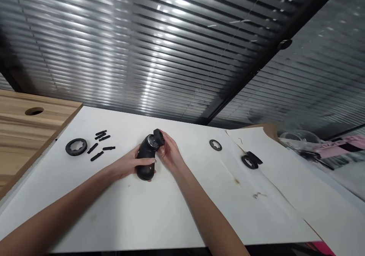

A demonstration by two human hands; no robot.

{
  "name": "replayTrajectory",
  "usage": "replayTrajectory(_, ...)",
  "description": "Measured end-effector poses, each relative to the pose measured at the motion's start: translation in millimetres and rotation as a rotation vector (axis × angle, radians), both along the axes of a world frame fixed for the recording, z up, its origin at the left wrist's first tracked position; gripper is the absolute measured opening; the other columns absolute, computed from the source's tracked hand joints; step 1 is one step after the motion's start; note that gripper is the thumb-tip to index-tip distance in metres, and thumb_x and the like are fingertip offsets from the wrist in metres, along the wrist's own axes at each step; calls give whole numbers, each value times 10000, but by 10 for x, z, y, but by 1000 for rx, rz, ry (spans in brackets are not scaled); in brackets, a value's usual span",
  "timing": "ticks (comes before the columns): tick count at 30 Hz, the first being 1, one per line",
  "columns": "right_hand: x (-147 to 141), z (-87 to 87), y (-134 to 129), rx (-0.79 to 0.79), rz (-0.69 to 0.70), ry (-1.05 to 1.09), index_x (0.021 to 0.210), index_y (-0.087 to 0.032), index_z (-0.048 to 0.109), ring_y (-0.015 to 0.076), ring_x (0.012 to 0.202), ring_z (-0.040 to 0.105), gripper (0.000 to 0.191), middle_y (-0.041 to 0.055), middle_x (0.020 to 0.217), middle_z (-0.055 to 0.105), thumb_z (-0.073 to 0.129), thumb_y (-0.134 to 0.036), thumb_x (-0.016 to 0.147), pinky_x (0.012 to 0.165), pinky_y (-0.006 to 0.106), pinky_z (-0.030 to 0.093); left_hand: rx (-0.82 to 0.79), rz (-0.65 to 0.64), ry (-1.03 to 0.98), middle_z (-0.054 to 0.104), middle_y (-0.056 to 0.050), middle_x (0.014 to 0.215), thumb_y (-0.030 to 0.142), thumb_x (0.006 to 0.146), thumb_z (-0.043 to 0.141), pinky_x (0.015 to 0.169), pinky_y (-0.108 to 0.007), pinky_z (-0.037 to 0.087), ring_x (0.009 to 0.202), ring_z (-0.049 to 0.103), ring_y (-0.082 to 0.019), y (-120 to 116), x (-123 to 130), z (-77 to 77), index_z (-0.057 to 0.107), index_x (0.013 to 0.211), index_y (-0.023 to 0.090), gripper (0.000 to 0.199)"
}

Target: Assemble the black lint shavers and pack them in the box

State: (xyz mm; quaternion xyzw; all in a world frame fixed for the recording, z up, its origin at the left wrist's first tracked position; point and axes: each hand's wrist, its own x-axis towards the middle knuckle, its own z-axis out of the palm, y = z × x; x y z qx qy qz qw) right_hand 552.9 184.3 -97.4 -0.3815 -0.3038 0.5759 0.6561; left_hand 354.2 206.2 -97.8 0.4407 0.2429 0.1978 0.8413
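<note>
My left hand [131,164] is wrapped round a black rounded handheld device [145,166], its thumb lying across the front. The device is tilted, with a round silvery face [153,141] showing at its upper end. My right hand [171,151] grips a small black cap-like piece [158,137] at the edge of that face. Whether the piece touches the device or sits just off it, I cannot tell. Some fingers of both hands are hidden behind what they hold.
On the white table [159,218], a thick black ring [76,147] and several slim black strips [97,156] lie to the left. A flat black ring [215,145] and another black ring with a flap [251,161] lie to the right. Metal blinds [159,58] rise behind.
</note>
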Motion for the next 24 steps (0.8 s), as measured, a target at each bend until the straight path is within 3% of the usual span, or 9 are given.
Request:
replayTrajectory(5,16,15,-21,-22,37,-80,1078,-227,822,77,516,479,521,-23,761,695,1009,-454,649,511,231,484,49,37,-41,681,-104,1073,606,828,865,558,-326,602,765,699,-210,11,3,-86,502,1379,243,753)
replayTrajectory(8,38,-9,-12,-29,40,-153,1075,-238,803,73,501,477,512,-22,801,707,1001,-420,640,502,240,466,21,66,-33,690,-95,1028,756,824,776,519,-306,581,725,678,-199,15,22,-131,473,1402,249,827)
replayTrajectory(13,51,-56,-4,8,22,-289,1017,-239,759,88,510,530,502,-11,902,704,984,-502,654,483,259,478,-32,73,-56,653,-59,888,962,747,616,448,-290,533,617,611,-179,30,69,-143,526,1330,209,956)
replayTrajectory(16,46,-53,-10,33,31,-344,987,-239,732,123,595,606,512,7,996,698,983,-536,654,528,282,538,-42,61,-87,641,-37,841,984,746,582,437,-288,516,596,601,-187,33,76,-97,493,1403,240,996)
replayTrajectory(24,61,-39,-17,76,98,-411,1025,-256,659,142,622,628,564,9,1020,680,953,-611,700,606,321,574,-74,77,-144,625,-16,811,974,777,559,389,-239,425,552,581,-177,36,56,-48,503,1401,270,942)
